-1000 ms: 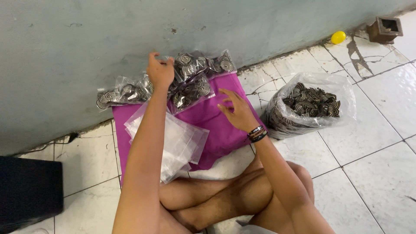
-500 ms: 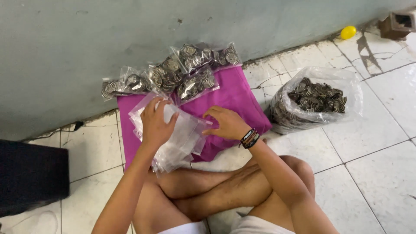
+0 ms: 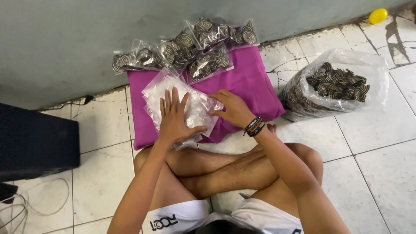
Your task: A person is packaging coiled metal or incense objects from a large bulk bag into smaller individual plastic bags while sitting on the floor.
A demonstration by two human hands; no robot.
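Here our left hand lies flat, fingers spread, on the stack of clear bags; right hand pinches its edge. Light, limp, slippery film, we reckon: best taken by that edge.

I see filled packets crowding the wall ahead, a big sack blocking right; bare tiles lie open

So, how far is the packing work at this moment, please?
Done: several small filled bags lie along the wall. In hand: the left hand presses flat on the stack of empty clear bags and the right hand pinches its edge. Left: the big bag of striped pieces looks full.
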